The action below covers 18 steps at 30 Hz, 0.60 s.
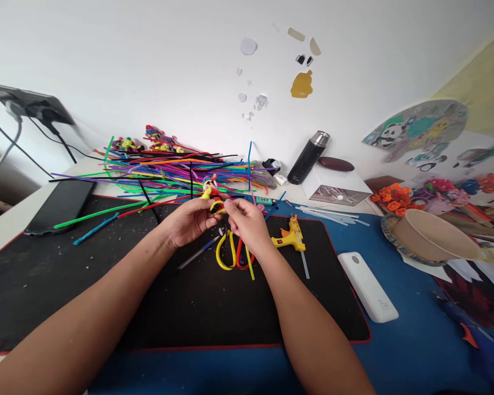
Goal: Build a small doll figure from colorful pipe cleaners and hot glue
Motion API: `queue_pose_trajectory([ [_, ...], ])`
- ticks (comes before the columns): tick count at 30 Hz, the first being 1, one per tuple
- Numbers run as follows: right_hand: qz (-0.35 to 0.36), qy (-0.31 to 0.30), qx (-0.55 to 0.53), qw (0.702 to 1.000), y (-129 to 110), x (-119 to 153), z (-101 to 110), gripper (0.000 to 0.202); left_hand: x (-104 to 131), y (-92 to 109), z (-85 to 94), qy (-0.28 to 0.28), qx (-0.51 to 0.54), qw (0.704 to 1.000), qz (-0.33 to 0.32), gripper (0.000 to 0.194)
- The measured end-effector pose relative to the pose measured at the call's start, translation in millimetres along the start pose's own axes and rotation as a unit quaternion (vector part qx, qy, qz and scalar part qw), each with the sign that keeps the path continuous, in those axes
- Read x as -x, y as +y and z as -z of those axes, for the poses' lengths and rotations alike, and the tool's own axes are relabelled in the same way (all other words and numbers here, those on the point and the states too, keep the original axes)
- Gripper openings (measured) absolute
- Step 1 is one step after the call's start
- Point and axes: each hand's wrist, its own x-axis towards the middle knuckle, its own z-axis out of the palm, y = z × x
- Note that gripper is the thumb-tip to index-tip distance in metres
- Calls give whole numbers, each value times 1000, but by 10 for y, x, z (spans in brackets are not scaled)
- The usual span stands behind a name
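Observation:
Above the black mat, my left hand (193,222) is closed around a small pipe-cleaner figure (208,189) in yellow, red, pink and blue. My right hand (243,219) pinches the end of a curved yellow-and-black pipe-cleaner piece (217,207) that sits against the figure. Fingers hide where the two join. Just below my hands lie pliers or scissors with one yellow handle (226,255) and one red handle, their front end hidden. A yellow-green pipe cleaner (250,266) lies across the red handle, and a pen (198,254) rests to the left.
A yellow glue gun (291,238) lies right of my hands. Behind spreads a heap of coloured pipe cleaners (181,173). A black flask (308,158) leans near a white box (333,189). A phone (61,206), white power bank (368,288) and beige bowl (436,236) stand around the mat.

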Motion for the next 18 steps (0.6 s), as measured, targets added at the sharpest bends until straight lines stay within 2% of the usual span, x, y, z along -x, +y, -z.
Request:
queue_pose_trajectory([
  [18, 5, 1, 22, 1000, 51, -21, -11, 48, -21, -15, 46, 1, 48, 999, -14, 13],
])
